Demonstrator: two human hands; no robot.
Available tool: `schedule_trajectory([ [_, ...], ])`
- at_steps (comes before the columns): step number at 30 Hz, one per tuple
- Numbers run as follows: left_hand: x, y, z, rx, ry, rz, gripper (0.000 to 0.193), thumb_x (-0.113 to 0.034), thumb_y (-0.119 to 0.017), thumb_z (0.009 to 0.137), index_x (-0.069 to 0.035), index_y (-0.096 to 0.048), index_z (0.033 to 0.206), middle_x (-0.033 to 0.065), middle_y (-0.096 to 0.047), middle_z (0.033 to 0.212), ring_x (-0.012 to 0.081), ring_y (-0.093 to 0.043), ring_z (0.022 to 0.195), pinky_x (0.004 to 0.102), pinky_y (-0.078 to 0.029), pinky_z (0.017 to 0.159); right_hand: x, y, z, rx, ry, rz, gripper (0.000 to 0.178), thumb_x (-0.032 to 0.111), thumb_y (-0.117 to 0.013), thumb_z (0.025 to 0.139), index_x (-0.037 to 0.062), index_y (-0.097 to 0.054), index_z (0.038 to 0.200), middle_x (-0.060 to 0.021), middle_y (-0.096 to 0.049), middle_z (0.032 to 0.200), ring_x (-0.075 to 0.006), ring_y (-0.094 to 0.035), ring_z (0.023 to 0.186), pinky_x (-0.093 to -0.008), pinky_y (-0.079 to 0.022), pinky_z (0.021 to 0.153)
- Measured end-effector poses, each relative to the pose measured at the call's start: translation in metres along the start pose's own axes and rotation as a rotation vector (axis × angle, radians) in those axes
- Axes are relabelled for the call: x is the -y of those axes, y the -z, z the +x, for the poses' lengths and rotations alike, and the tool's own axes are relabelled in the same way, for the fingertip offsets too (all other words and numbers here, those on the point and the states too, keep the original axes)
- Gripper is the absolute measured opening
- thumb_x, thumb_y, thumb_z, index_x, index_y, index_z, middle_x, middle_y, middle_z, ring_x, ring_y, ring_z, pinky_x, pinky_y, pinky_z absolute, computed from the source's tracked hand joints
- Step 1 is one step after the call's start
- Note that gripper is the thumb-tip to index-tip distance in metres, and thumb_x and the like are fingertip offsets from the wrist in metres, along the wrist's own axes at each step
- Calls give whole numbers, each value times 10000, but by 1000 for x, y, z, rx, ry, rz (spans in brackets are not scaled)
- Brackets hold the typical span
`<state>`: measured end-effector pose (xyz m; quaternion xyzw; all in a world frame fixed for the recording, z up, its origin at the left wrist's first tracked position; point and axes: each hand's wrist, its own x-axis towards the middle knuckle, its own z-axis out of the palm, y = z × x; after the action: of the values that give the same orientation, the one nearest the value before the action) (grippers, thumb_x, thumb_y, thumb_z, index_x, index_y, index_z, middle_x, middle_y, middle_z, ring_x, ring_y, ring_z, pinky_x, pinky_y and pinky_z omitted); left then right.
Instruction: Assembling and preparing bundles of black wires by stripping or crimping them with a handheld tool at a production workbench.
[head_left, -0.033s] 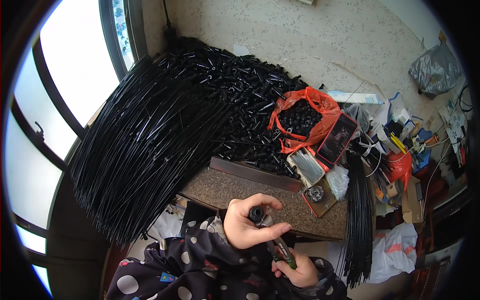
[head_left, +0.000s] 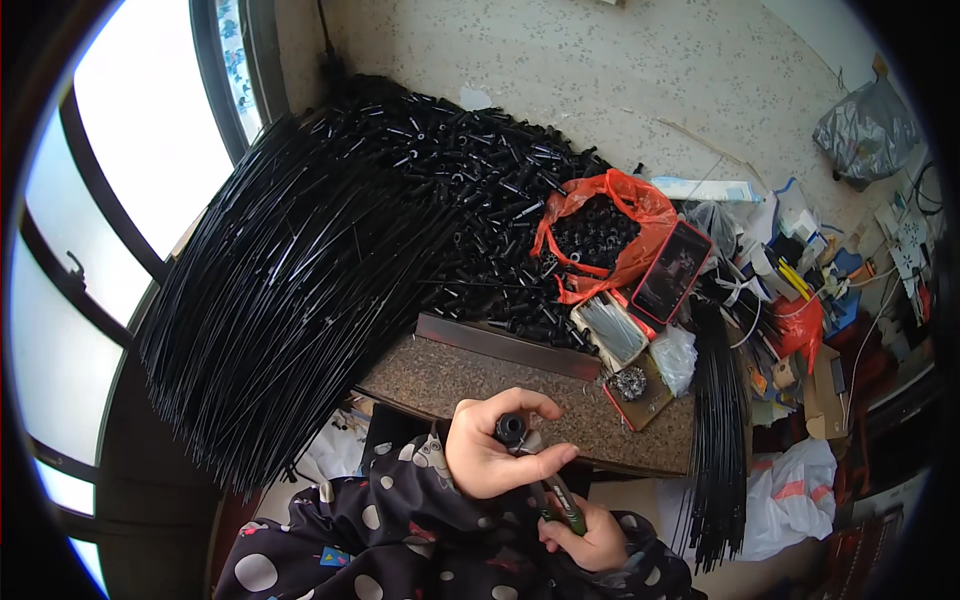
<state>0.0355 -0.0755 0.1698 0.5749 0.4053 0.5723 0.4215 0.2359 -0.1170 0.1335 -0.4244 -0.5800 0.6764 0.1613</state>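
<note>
My left hand [head_left: 492, 452] is in front of the table's near edge, its fingers curled round a short black tubular piece [head_left: 511, 429] whose open round end faces up. The thumb stretches to the right, below the bent index finger. Lower and to the right, my right hand [head_left: 592, 542] is closed round the dark green handles of a pair of pliers [head_left: 568, 505]. Their metal head reaches up beside the black piece, partly hidden behind my left thumb, so whether the jaws grip the piece cannot be seen.
A brown speckled table [head_left: 440, 385] carries a heap of black tubular parts [head_left: 480, 160] and a large bundle of thin black rods [head_left: 290, 290]. A dark bar [head_left: 505, 347] edges the heap. To the right are a red bag [head_left: 655, 215], a phone [head_left: 672, 272] and more rods [head_left: 718, 430].
My right hand has come slightly left, closer to my left hand, with the pliers in it. The left hand keeps its hold on the black piece; the whole view has shifted a little.
</note>
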Motion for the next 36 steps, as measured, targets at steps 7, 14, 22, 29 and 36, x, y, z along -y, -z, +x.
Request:
schedule_trajectory([
  [7, 21, -2, -3, 27, 68, -34, 370, -83, -744, 656, 21, -570, 966, -41, -484, 556, 15, -404, 468, 169, -273, 437, -41, -25, 28, -229, 263, -24, 239, 178, -634, 798, 31, -577, 979, -105, -615, 736, -185, -620, 681, -288, -465, 637],
  [14, 38, 16, 2, 9, 7, -179, 452, -103, -744, 657, 48, -548, 1035, -51, -448, 553, 21, -379, 486, 169, -271, 459, -49, 141, 96, -1038, 401, -985, 197, 61, -625, 712, 31, -548, 891, -128, -564, 730, -310, -565, 738, -368, -447, 636],
  [22, 34, 15, 7, 61, -37, -48, 405, -120, -762, 667, 1, -584, 1011, -58, -411, 466, -2, -356, 450, 167, -258, 443, -48, 170, 112, -655, 330, -1239, 256, -1, -619, 673, 45, -533, 909, -146, -559, 802, -324, -534, 822, -397, -448, 696],
  [29, 29, 11, 4, 89, -28, -41, 360, -113, -746, 691, -8, -591, 998, -44, -442, 461, -1, -380, 441, 166, -278, 431, -64, 182, 116, -891, 408, -1142, 245, -23, -615, 682, 43, -515, 895, -135, -568, 804, -294, -550, 744, -374, -460, 654],
  [36, 17, -11, 1, 190, 12, 13, 413, -166, -755, 689, -16, -582, 1033, -6, -477, 475, 4, -438, 458, 166, -309, 428, 21, 59, 70, -459, 594, 543, 202, 15, -601, 779, 42, -459, 919, -79, -558, 778, -115, -535, 667, -222, -421, 575],
])
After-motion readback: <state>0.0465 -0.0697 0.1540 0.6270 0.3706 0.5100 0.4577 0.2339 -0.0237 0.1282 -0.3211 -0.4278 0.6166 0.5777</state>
